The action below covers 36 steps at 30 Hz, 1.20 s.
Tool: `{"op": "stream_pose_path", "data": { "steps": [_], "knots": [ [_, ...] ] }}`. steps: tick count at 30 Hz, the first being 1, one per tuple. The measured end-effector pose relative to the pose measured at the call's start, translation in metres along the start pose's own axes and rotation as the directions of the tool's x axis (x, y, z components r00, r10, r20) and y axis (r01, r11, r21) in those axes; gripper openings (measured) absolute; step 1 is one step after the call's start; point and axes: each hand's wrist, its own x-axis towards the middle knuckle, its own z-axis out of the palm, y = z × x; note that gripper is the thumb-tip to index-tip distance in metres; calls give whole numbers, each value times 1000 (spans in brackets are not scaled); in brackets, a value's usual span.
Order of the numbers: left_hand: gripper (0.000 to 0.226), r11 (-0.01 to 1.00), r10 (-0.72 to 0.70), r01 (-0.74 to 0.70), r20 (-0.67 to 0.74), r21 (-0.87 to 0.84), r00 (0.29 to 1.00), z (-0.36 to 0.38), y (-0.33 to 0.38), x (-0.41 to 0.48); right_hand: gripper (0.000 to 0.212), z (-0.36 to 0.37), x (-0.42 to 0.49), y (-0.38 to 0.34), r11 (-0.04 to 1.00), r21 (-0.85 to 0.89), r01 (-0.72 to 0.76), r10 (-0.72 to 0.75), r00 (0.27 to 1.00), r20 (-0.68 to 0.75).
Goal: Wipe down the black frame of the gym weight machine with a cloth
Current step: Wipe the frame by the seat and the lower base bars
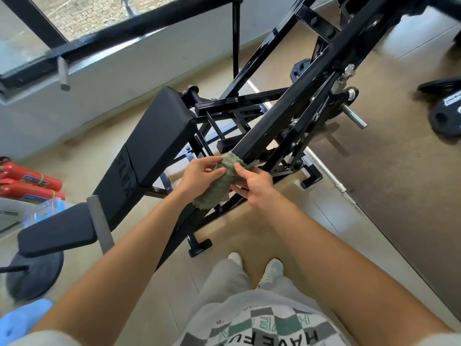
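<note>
A grey-green cloth (219,186) hangs between both hands at the lower end of a slanted black frame beam (287,113) of the weight machine. My left hand (200,174) pinches the cloth's left side with thumb and fingers. My right hand (254,186) grips its right side, thumb on top. The cloth's upper edge touches the end of the beam. More black frame tubes (234,101) cross behind and below the beam.
A black padded bench back (149,146) and seat pad (57,231) lie left of the frame. Red fire extinguishers (27,183) lie at far left. Weight plates (446,113) rest on the dark floor at right. A steel plate peg (354,117) juts out. A black rail (149,28) crosses overhead.
</note>
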Motion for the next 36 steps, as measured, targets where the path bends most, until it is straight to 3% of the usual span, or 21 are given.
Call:
{"op": "stream_pose_path", "data": {
  "steps": [5, 9, 18, 23, 25, 27, 30, 35, 36],
  "knots": [
    [40, 1000, 22, -22, 59, -7, 998, 6, 22, 41, 18, -13, 17, -28, 996, -18, 84, -84, 996, 13],
    [42, 995, 102, -103, 106, 7, 989, 22, 43, 80, 30, -24, 24, -45, 983, 7, 186, -186, 982, 32],
    [45, 975, 221, -222, 145, -8, 964, 54, 96, 168, 28, -36, 53, -126, 904, -65, 423, -427, 883, -197],
    [42, 964, 264, -263, 115, -28, 957, 76, 137, 209, 66, -46, 71, -169, 812, -170, 558, -582, 750, -316],
    [39, 960, 281, -279, 108, -42, 954, 85, 154, 227, 78, -51, 77, -186, 735, -248, 631, -678, 677, -288],
    [37, 958, 287, -284, 90, -50, 954, 93, 169, 244, 78, -55, 82, -199, 589, -405, 699, -803, 563, -195],
    [36, 960, 278, -274, 72, -62, 958, 103, 187, 263, 76, -65, 88, -220, 389, -588, 709, -890, 454, -41],
    [26, 960, 204, -183, 85, -211, 975, 110, 211, 282, 62, -77, 102, -281, 42, -722, 691, -892, 351, 285],
    [25, 955, 173, -147, 82, -259, 981, 110, 215, 283, 56, -79, 106, -296, -29, -745, 666, -864, 359, 354]
  ]
}}
